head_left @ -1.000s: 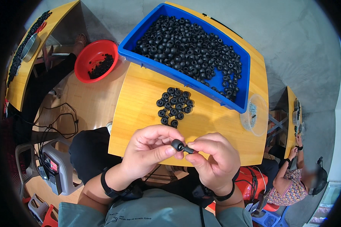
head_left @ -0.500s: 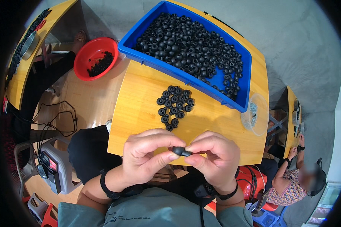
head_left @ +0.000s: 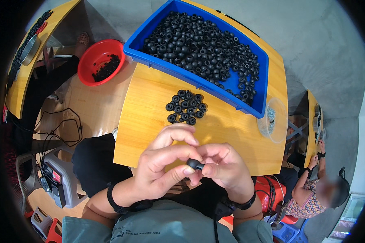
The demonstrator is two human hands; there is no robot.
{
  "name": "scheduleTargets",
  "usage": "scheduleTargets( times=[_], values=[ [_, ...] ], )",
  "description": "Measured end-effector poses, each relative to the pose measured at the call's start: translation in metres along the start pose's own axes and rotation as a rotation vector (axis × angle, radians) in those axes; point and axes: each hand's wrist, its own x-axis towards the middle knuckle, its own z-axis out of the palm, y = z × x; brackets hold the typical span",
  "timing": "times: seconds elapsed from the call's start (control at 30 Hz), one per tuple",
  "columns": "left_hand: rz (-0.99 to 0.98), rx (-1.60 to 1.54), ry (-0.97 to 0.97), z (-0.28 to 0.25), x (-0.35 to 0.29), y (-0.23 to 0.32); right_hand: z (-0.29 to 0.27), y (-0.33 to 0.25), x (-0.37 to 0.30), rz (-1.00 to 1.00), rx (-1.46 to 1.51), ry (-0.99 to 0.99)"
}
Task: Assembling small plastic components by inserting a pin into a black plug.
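Observation:
A rounded black cap-like part point(head_left: 192, 163) is pinched between the thumb and fingers of my left hand point(head_left: 156, 162), over the near edge of the table. My right hand point(head_left: 228, 168) grips a short black stem point(head_left: 200, 166) that sticks out of that part; the stem's far end is hidden by my fingers. Just beyond my hands, a cluster of similar black parts point(head_left: 185, 104) lies on the yellow table point(head_left: 150, 109), many showing a ring-like face. Farther back stands a blue bin point(head_left: 170, 69) holding a heap of loose black caps point(head_left: 198, 44).
Right of the bin is a clear round tub point(head_left: 278, 133) with small pale-blue bits inside. A red basin point(head_left: 85, 73) with black pieces stands left of the table. At the far right, another person point(head_left: 308, 194) works at a separate table point(head_left: 311, 150).
My left hand's outer fingers have lifted and now cover the near parts of the cluster. My right hand has turned and closed in nearer, and the held cap is tilted differently.

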Motion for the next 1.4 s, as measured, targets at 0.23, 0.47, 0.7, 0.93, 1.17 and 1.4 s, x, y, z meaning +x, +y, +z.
scheduleTargets(
  times=[0.23, 0.47, 0.7, 0.93, 1.17, 1.4],
  values=[
    [-0.012, 0.033, -0.063, 0.0, -0.001, 0.006, 0.0, 0.01, -0.002, -0.022, 0.112, -0.104],
    [-0.059, 0.034, -0.06, 0.001, -0.001, 0.003, -0.007, 0.021, 0.001, -0.085, 0.151, -0.106],
    [-0.333, -0.478, -0.07, 0.011, -0.004, 0.01, 0.001, 0.021, 0.005, -0.094, 0.05, -0.157],
    [0.07, -0.026, -0.003, 0.021, -0.003, -0.002, 0.011, 0.039, 0.003, -0.373, -0.194, -0.054],
    [0.036, -0.03, -0.01, 0.018, -0.007, -0.007, 0.009, 0.048, 0.0, -0.297, -0.063, 0.012],
    [-0.185, 0.018, -0.031, 0.014, -0.008, 0.01, -0.005, 0.046, 0.011, -0.09, 0.315, -0.212]
  ],
)
